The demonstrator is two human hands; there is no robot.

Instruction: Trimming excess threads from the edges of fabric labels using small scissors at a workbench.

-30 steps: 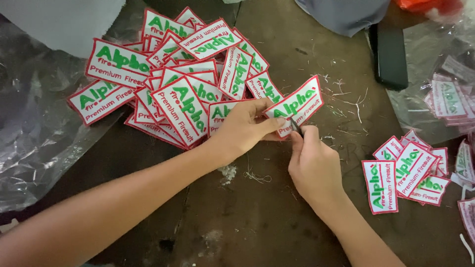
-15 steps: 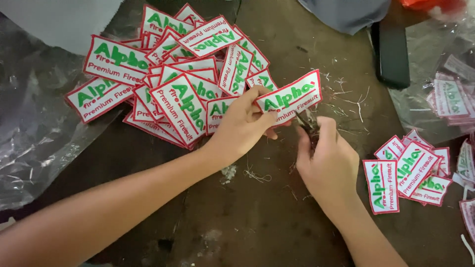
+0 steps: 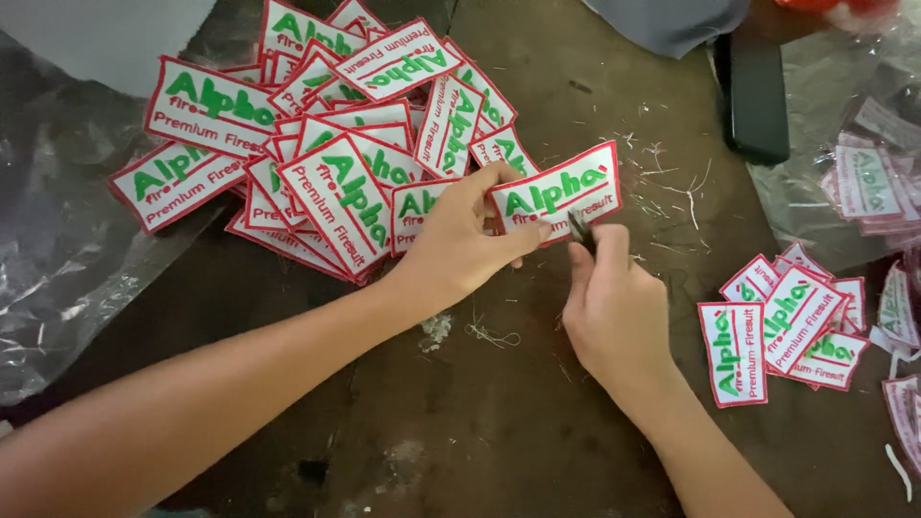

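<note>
Nearest the camera, both forearms reach forward over a dark, worn counter point(image 3: 499, 422) littered with pale thread clippings point(image 3: 491, 336). The right hand point(image 3: 614, 312) is closed around a small metal snipping tool point(image 3: 579, 228), whose tip meets the lower edge of an embroidered patch point(image 3: 561, 192); the grip is narrow and tight, which suits fine trimming along the red border. The left hand point(image 3: 460, 240) pinches that same white patch with green lettering between thumb and fingers, holding it lifted and tilted so the edge is presented to the tool. The patch sits between the two hands, just above the counter, beside the large heap. To the right lies a small stack of matching patches point(image 3: 782, 326), set well apart from the rest, apparently as a separate lot. Beyond the left hand spreads a big loose pile of patches point(image 3: 317, 144), overlapping at all angles. Clear plastic sheeting point(image 3: 58, 278) lies at the far left, a bag holding further patches point(image 3: 863, 173) at far right, and a dark flat phone-like object point(image 3: 753, 96) rests near the top.
</note>
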